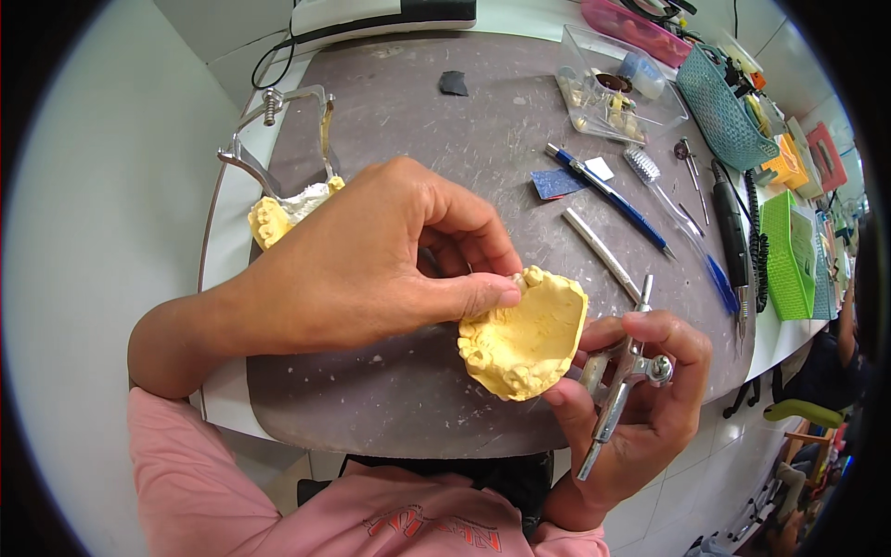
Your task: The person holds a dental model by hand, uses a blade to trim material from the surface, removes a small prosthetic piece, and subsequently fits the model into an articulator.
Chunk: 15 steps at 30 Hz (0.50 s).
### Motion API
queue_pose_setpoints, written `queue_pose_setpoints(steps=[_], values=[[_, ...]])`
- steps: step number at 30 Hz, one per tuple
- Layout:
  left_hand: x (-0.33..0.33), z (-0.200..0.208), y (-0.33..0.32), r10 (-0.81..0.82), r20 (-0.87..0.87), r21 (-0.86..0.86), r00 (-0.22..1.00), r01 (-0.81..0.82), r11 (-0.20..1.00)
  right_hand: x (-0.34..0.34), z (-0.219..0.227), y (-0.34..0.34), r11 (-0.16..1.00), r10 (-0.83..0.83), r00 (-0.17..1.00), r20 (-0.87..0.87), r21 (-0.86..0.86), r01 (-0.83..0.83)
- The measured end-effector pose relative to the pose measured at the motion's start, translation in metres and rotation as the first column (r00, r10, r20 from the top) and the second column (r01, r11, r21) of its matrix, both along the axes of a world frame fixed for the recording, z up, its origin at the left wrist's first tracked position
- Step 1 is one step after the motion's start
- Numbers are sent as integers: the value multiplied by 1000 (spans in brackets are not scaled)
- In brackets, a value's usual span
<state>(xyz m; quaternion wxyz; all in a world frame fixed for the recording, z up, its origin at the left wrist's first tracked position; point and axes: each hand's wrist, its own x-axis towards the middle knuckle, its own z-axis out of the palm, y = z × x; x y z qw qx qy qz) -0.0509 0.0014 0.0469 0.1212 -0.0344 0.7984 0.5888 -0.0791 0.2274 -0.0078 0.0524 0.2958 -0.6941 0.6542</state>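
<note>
A yellow plaster dental cast [534,330] is held up over the near part of the bench. My left hand [371,260] pinches its upper left edge between thumb and index finger, at the row of teeth. Whether a small piece sits between those fingertips is hidden. My right hand [650,390] grips a metal articulator frame [624,385] at the cast's right side, fingers curled round it. Behind my left wrist stands another yellow cast [270,223] with white plaster, joined to a second metal frame [251,139]; my forearm hides part of it.
Right of the cast lie a metal-handled tool [599,251], a blue mechanical pencil [613,200], a toothbrush [682,218] and a black handpiece [730,232]. Farther back are a clear plastic tray [580,60], a teal basket [719,116] and a green basket [780,255]. A dark scrap [453,84] lies near the back.
</note>
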Motion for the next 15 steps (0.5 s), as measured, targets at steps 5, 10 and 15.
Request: queue_pose_setpoints(steps=[5, 10, 15], values=[[1, 5, 2, 23, 53, -24, 998, -22, 999, -1, 0, 0, 1000, 19, 1000, -21, 3, -19], [0, 3, 2, 23, 29, -37, 999, -22, 999, -1, -1, 1, 999, 34, 999, -21, -13, -35], [1, 2, 3, 33, 18, -40, 999, -32, 999, -2, -1, 1, 999, 39, 998, -48, 7, -38]])
